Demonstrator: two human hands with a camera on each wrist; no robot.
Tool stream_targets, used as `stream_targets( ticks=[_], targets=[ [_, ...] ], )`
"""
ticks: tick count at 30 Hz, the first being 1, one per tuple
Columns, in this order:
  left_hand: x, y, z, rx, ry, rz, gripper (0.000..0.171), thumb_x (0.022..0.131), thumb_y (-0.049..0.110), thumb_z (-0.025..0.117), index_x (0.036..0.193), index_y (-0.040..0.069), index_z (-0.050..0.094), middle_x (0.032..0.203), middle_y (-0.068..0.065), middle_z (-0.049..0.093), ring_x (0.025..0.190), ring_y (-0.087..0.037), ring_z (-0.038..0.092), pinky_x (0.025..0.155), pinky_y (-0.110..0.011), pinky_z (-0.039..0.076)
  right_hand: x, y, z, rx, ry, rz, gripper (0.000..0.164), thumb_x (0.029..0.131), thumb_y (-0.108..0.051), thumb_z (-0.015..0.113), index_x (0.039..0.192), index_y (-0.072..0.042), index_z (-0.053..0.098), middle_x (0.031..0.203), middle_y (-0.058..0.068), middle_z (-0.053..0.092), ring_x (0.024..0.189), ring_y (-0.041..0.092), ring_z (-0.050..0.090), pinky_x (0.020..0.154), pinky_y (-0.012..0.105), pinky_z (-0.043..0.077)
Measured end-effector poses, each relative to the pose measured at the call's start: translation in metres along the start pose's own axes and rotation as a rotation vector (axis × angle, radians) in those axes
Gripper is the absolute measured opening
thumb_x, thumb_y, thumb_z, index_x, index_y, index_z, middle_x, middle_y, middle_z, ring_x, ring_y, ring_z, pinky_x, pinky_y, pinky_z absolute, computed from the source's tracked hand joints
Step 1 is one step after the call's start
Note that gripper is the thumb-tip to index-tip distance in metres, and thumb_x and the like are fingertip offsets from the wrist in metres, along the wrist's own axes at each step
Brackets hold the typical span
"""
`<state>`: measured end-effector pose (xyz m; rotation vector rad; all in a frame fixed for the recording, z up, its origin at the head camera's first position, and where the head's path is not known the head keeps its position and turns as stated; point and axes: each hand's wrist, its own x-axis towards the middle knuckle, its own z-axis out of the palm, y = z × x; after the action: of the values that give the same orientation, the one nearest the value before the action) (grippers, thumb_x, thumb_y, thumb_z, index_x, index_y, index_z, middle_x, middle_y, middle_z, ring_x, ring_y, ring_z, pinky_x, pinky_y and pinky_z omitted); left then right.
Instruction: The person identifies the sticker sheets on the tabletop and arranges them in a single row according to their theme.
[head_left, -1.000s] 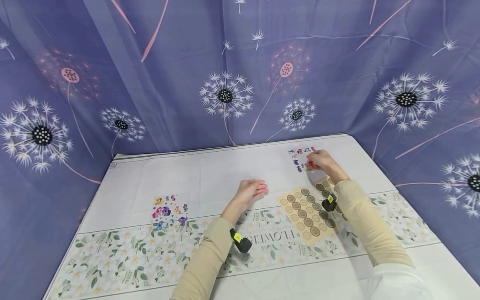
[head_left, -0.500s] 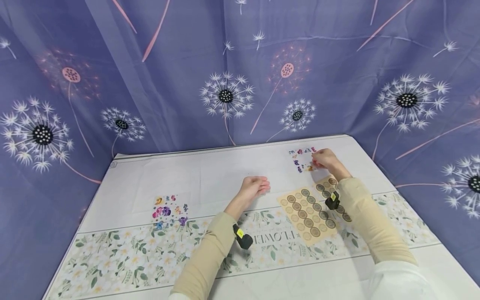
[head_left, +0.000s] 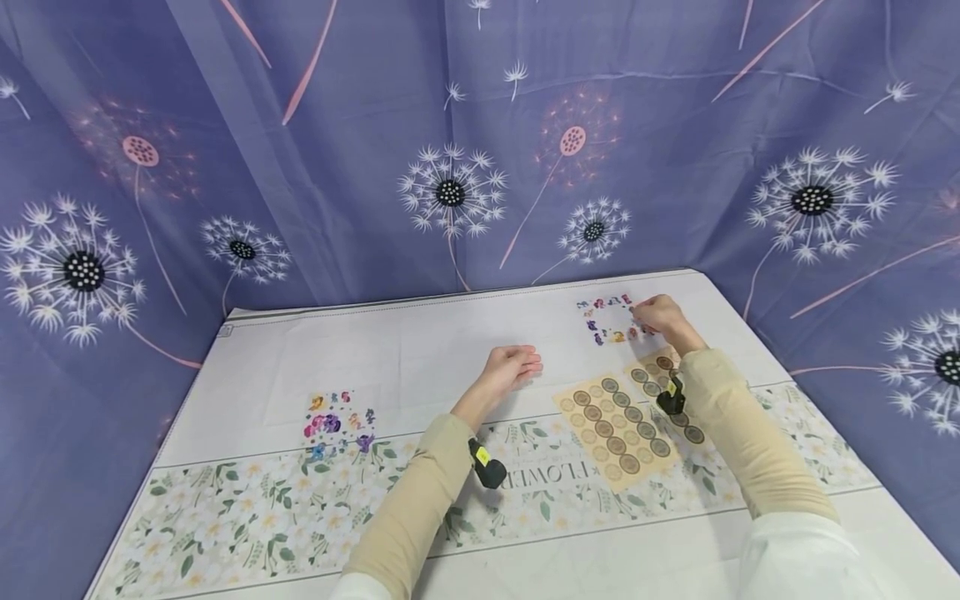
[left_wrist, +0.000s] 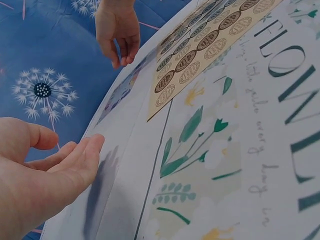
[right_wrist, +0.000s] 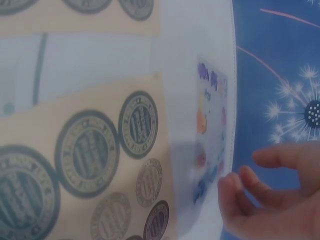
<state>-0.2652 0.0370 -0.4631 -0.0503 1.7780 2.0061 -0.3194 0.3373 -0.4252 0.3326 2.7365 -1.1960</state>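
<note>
My right hand (head_left: 662, 315) hovers at the right edge of a clear sheet of small colourful stickers (head_left: 597, 303) at the back right. In the right wrist view, the right hand's fingers (right_wrist: 235, 192) are loosely bent, thumb apart, and nothing shows between them. That sheet (right_wrist: 212, 120) lies flat beside the hand, with a bare middle in the head view. My left hand (head_left: 510, 369) is held over the white mat near the middle; its fingers (left_wrist: 82, 157) are relaxed and hold nothing.
Two tan sheets of round stamp-like stickers, one larger (head_left: 615, 433) and one partly under the right arm (head_left: 651, 375), lie on the flower-printed mat (head_left: 247, 517). Another clear sheet of colourful stickers (head_left: 333, 421) lies at left. A purple dandelion curtain (head_left: 337, 208) stands behind.
The right hand has shifted slightly right and back, uncovering more of the right-hand sticker sheet. My left hand has moved a little up and away, still holding nothing.
</note>
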Motion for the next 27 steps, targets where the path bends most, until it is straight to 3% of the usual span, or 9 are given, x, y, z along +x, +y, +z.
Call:
stream_targets(
  ticks=[3,7,10,13,15,22,27],
  targets=[
    [0.003,0.000,0.001,0.000,0.000,-0.009,0.036,0.101,0.008,0.044,0.133,-0.006,0.051,0.130,-0.022,0.060,0.118,-0.028,0.062,0.100,-0.028,0.053,-0.001,0.000,0.000,-0.037,0.029,0.010,0.021,0.082,-0.013,0.053,0.086,0.005,0.063,0.053,-0.007,0.043,0.055,0.012,0.042,0.055,0.025,0.037],
    [0.006,0.003,0.004,-0.004,-0.015,-0.012,0.038,0.100,0.009,0.046,0.135,-0.004,0.049,0.131,-0.020,0.059,0.120,-0.028,0.061,0.101,-0.028,0.052,-0.003,-0.002,-0.001,-0.081,0.049,0.014,0.042,0.086,-0.017,0.054,0.117,0.011,0.059,0.089,0.012,0.059,0.082,0.023,0.052,0.072,0.030,0.047],
    [0.006,0.005,0.007,-0.009,-0.028,-0.010,0.040,0.099,0.008,0.047,0.136,-0.005,0.047,0.133,-0.021,0.058,0.122,-0.029,0.059,0.104,-0.031,0.050,-0.004,-0.002,-0.001,-0.101,0.029,0.028,0.047,0.090,-0.020,0.053,0.124,0.013,0.053,0.117,0.027,0.055,0.103,0.035,0.052,0.091,0.043,0.050],
    [0.008,0.005,0.009,-0.021,-0.035,-0.007,0.040,0.098,0.006,0.048,0.136,-0.007,0.047,0.134,-0.024,0.056,0.123,-0.031,0.058,0.106,-0.034,0.049,-0.002,-0.001,-0.001,-0.120,0.002,0.050,0.049,0.092,-0.023,0.053,0.124,0.014,0.051,0.129,0.032,0.050,0.117,0.041,0.049,0.105,0.050,0.045],
    [0.009,0.004,0.011,-0.024,-0.040,-0.001,0.040,0.098,0.005,0.047,0.136,-0.007,0.046,0.134,-0.025,0.056,0.123,-0.032,0.058,0.106,-0.034,0.049,-0.001,0.000,-0.001,-0.122,-0.014,0.064,0.051,0.092,-0.024,0.053,0.125,0.015,0.051,0.131,0.033,0.048,0.121,0.043,0.048,0.108,0.052,0.042],
    [0.014,0.003,0.018,-0.046,-0.033,-0.016,0.040,0.098,0.005,0.049,0.136,-0.007,0.046,0.133,-0.025,0.056,0.121,-0.032,0.059,0.104,-0.032,0.050,-0.001,0.004,0.002,-0.108,0.011,0.042,0.047,0.089,-0.021,0.058,0.115,0.019,0.056,0.117,0.033,0.053,0.102,0.036,0.050,0.101,0.050,0.046],
    [0.015,0.002,0.021,-0.039,-0.037,-0.032,0.039,0.100,0.007,0.047,0.137,-0.006,0.046,0.133,-0.023,0.057,0.121,-0.031,0.059,0.103,-0.030,0.051,-0.002,0.004,0.002,-0.120,-0.005,0.012,0.048,0.089,-0.019,0.058,0.117,0.019,0.055,0.121,0.035,0.052,0.104,0.038,0.050,0.104,0.052,0.045]
  ],
)
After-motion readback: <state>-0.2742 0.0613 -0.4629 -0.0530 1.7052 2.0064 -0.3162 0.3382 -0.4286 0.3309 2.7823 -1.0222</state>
